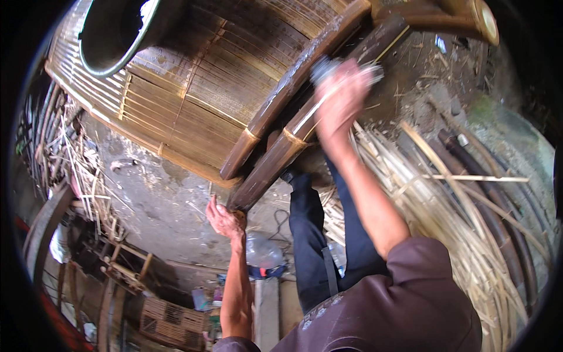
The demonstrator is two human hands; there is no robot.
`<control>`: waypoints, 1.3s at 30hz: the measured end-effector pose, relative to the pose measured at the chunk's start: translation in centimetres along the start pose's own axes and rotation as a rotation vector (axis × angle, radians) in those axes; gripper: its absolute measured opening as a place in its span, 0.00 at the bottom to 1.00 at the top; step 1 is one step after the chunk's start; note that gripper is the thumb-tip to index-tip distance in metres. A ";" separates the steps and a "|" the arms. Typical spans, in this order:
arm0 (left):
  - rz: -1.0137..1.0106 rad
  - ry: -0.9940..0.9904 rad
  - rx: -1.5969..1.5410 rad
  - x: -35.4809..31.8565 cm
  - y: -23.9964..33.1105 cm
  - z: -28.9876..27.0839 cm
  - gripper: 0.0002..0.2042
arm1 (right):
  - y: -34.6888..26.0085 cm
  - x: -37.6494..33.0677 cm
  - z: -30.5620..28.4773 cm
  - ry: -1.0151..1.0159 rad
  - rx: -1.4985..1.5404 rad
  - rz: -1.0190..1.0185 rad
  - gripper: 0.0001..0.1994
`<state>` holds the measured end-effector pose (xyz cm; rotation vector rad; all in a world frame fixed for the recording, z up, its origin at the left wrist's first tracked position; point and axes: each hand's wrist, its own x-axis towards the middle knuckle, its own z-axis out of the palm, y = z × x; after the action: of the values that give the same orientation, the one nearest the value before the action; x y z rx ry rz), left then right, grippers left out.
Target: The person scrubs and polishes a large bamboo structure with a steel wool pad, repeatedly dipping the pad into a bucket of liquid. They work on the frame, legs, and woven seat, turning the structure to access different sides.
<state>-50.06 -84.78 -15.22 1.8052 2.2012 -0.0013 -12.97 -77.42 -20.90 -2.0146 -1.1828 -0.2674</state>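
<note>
A dark brown bamboo pole [267, 168] runs diagonally, glossy and wet-looking, with a paler ring at its joint. My right hand [341, 102], smeared by motion, is closed round a greyish-white, crumpled wad [326, 69] and lies over the upper part of this pole. What the wad is made of is too blurred to tell. At the pole's lower end my left hand [224, 220] rests against the cut end, its fingers stretched out. Just beyond the pole lies a second, parallel bamboo pole [281, 97], along the edge of a shiny slatted bamboo panel [205, 111].
A dark round tub [94, 58] stands on the panel at the upper left. Split bamboo strips [446, 234] lie heaped on the right, beside dark poles [504, 217]. More scraps [88, 176] are at the left. A clear plastic bag [264, 251] and a wooden crate [167, 321] are below.
</note>
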 end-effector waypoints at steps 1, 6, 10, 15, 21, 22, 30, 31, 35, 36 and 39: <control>0.026 -0.003 -0.027 0.1 0.0 0.0 0.21 | -4.8 -4.4 -2.2 -0.424 0.088 0.075 0.18; 0.160 -0.069 0.182 0.8 -0.3 0.0 0.24 | -14.1 -18.2 -3.7 -0.738 0.490 -0.289 0.13; 0.210 -0.047 -0.073 1.2 -0.7 0.3 0.24 | -5.7 -3.4 -2.2 -0.229 -0.088 -0.023 0.11; 0.139 -0.095 -0.457 1.2 -0.7 -0.1 0.27 | -12.7 -8.0 -2.6 -0.136 0.103 0.273 0.10; 0.073 -0.178 -0.703 1.2 -2.1 -0.2 0.25 | -19.0 -17.7 -3.4 -0.491 0.366 0.133 0.13; 0.157 -0.183 -0.614 1.4 -2.4 0.0 0.32 | -18.8 -16.7 -2.8 -0.392 0.264 0.238 0.13; 0.307 -0.131 -0.425 1.9 -2.3 0.0 0.29 | -17.5 -12.6 -4.1 -0.013 0.237 0.499 0.10; 0.281 -0.124 -0.403 2.0 -2.2 0.1 0.31 | -15.0 -9.7 -3.8 0.124 0.133 0.452 0.11; 0.491 -0.077 -0.333 2.3 -4.2 0.7 0.32 | -7.0 -4.4 0.1 0.448 0.177 0.602 0.19; 0.312 -0.159 -0.384 2.7 -4.8 0.8 0.29 | -8.8 -6.5 0.2 0.366 0.203 0.636 0.21; 0.213 -0.244 -0.192 4.7 -4.9 0.8 0.27 | -20.3 -18.1 -2.1 -0.041 0.482 0.877 0.28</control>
<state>-55.36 -81.47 -17.89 1.8164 1.7736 0.0320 -38.98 -85.25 -18.55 -1.8940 -0.2517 0.4554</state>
